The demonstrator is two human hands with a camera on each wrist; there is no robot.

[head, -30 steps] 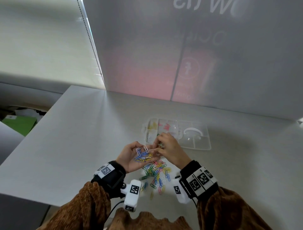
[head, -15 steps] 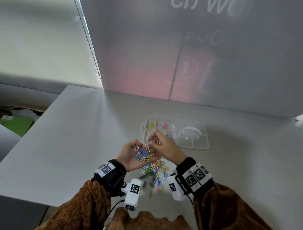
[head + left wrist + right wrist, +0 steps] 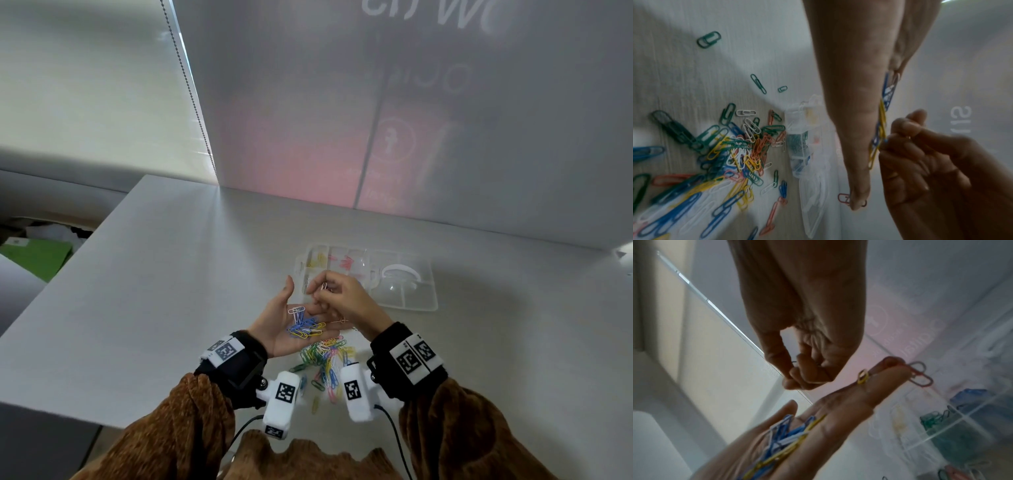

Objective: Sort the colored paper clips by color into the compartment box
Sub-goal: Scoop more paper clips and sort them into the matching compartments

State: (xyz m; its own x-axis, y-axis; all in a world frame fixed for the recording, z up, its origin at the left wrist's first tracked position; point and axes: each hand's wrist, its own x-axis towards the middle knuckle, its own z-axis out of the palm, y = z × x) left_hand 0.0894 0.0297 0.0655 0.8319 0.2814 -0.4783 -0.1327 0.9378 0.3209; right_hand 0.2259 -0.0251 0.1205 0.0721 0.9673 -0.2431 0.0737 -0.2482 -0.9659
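Observation:
My left hand [image 3: 281, 322] lies palm up and flat, carrying a small heap of blue, yellow and white paper clips [image 3: 305, 325]. A red clip [image 3: 920, 375] hangs at its fingertips. My right hand [image 3: 349, 301] hovers just above those fingers and pinches a single clip [image 3: 323, 286] between thumb and forefinger; its colour is unclear. The clear compartment box [image 3: 421, 301] lies right behind the hands, with yellow, red, green and blue clips in separate cells. A loose pile of mixed clips [image 3: 325, 359] lies on the table under my wrists.
The grey table [image 3: 154, 291] ends at a left edge with a drop beside it. A frosted panel [image 3: 376, 120] stands along the back. The box's open lid half [image 3: 400, 274] with a white handle lies to the right.
My left hand has flattened out, thumb raised. My right hand has lifted off the palm with a clip pinched and moved a little toward the box.

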